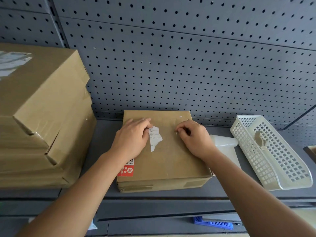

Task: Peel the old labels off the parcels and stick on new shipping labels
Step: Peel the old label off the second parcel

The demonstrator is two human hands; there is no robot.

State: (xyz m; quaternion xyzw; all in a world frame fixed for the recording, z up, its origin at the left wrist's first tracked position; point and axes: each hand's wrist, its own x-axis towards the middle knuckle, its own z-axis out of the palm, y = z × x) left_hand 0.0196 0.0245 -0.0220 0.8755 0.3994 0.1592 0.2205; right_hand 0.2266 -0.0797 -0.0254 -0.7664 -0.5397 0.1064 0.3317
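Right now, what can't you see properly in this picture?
Head view only:
Torn label: print too small; left hand covers its left edge.
Red sticker: top hidden by the left arm.
Right hand: curled up, hiding whatever it picks at.
Blue thing below: shelf hides most of it.

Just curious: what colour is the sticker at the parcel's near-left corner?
The sticker is mostly red with white characters; head view.

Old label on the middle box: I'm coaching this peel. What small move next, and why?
Probably lift the torn label strip from its upper edge beside the left hand and peel it downward: that white remnant is stuck to the box, so no new label fits yet.
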